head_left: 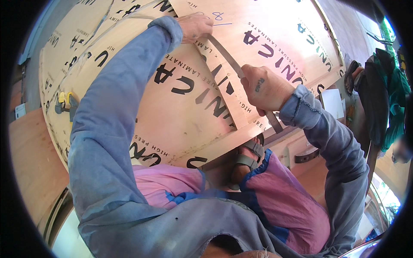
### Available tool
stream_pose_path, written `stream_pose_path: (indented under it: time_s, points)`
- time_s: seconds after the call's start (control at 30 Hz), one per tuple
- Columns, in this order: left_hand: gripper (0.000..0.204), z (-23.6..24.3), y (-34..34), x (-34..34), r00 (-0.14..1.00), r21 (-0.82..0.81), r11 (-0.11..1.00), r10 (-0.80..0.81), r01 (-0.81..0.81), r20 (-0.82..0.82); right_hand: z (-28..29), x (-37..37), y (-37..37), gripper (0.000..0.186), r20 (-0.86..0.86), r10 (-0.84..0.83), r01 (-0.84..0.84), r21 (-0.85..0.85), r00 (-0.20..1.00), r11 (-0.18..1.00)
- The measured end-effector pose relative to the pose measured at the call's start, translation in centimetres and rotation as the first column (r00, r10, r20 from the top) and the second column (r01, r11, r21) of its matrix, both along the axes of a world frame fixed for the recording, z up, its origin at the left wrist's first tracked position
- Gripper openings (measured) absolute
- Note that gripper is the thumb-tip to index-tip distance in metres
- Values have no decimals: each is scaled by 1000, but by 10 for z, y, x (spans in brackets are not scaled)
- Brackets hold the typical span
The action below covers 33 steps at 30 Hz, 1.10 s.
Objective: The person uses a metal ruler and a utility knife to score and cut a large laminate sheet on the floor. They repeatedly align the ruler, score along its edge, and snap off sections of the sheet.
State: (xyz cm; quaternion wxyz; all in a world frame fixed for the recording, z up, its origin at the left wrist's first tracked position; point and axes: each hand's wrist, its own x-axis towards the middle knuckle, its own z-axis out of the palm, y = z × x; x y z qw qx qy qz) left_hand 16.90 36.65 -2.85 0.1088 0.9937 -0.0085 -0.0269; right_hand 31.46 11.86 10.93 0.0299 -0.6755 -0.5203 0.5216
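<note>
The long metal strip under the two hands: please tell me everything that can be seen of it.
The metal strip is a long, flat, narrow, dull grey bar, like a ruler. It lies flat and slanted on the tan laminate sheet, along a narrow cut piece. The left hand presses down near its far end. The right hand covers its middle, and its near end shows again below that hand. Any marks on it are too small to tell.

steel rule (pixel 228 58) lower end hidden under right hand (pixel 264 88), fingertips out of sight
</note>
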Motion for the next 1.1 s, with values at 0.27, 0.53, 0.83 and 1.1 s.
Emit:
stream_pose_path:
  time_s: [0.27,0.53,0.83,1.1]
  points:
    - [46,7,1,-11,999,-80,996,-40,38,-24,11,4,23,16,-32,16,-19,-97,999,995]
    - [60,21,-1,-5,993,-91,992,-95,88,-74,-21,-2,-1,12,10,2,-2,55,1000,999]
    - [55,24,-7,7,982,27,991,-123,128,-146,-97,-13,-44,7,35,-31,13,424,999,905]
    - [57,25,-10,1,977,65,996,-54,69,-207,-81,-18,-35,22,83,-69,52,192,994,980]
